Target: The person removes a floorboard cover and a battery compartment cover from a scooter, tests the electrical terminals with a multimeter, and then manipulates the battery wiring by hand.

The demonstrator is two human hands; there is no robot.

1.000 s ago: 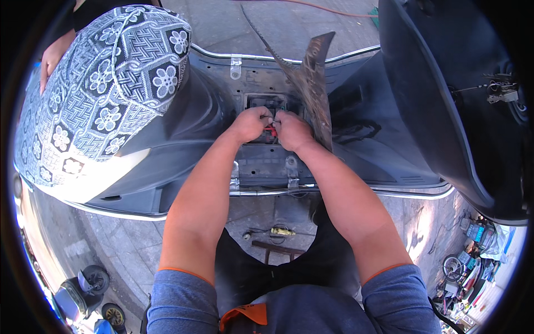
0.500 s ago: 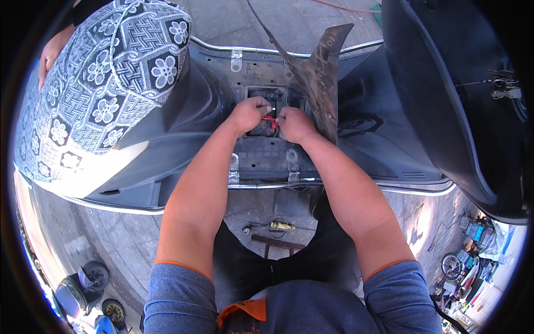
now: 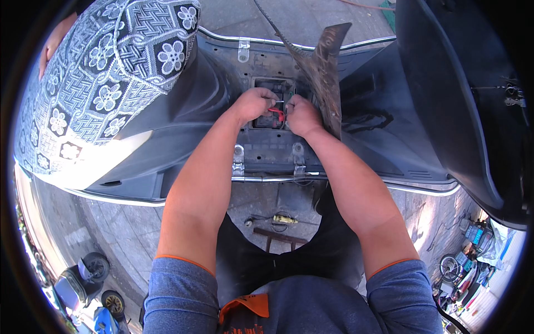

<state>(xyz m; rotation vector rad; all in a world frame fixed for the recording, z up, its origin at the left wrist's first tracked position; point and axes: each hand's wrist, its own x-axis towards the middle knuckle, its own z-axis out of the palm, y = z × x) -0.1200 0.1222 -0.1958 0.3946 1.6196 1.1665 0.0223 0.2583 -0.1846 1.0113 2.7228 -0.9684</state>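
My left hand (image 3: 256,106) and my right hand (image 3: 303,115) meet over a square opening (image 3: 257,123) in the scooter's footboard (image 3: 256,143). The fingertips of both are pinched close together. A thin pale piece (image 3: 280,102) shows between them; which hand grips it is hard to see. Just below the fingers a red cable (image 3: 276,111) with a red end curves over the dark parts inside the opening. The rest of those parts lies behind my hands. Right of my right hand, a dirty dark plastic panel (image 3: 327,78) stands tilted up from the footboard.
A patterned cover (image 3: 105,72) drapes the seat at left, with another person's hand (image 3: 53,42) by it. The scooter's dark front shield (image 3: 450,100) rises at right. On the paving below lie a yellow-handled tool (image 3: 285,219) and a brown metal frame (image 3: 278,236). Parts crowd the lower right.
The view has shifted slightly, so the scooter sits a little higher and further right. Both hands stay pinched over the opening, with the pale piece still between them.
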